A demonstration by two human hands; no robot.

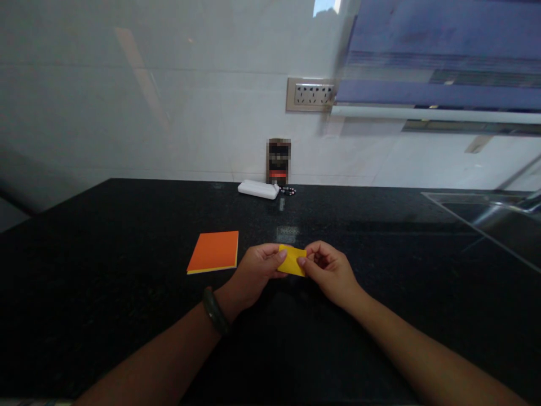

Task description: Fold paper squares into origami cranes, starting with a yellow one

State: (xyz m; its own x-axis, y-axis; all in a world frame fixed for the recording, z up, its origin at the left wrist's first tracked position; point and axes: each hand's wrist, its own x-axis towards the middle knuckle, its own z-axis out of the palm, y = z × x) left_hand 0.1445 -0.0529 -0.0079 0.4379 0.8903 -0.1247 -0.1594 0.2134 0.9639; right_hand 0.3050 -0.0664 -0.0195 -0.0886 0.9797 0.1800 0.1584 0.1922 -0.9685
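So you had a small yellow paper (292, 263) pinched between both hands, out over the middle of the black tabletop (139, 225), much further in than the back edge. Your left hand (258, 269) was clamped on its left end, thumb flat on top and fingers tucked underneath. Your right hand (333, 272) had the right end, thumb pressed on the face and the other fingers curled in behind. Couldn't tell if the paper was touching the tabletop or held just above it. You had a dark bangle (215, 312) on your left wrist.

Just beside your left hand, toward the tabletop's left edge, lay an orange pad (214, 251) with a bit of yellow showing under its near side. Back by the wall edge, around the middle, there was a white case (257, 189) with a beaded strap (288, 191) off its right end. A dark box (278, 160), pixelated so no clue what it was, stood right behind that. The sink (507, 225) was over toward the tabletop's back right corner.
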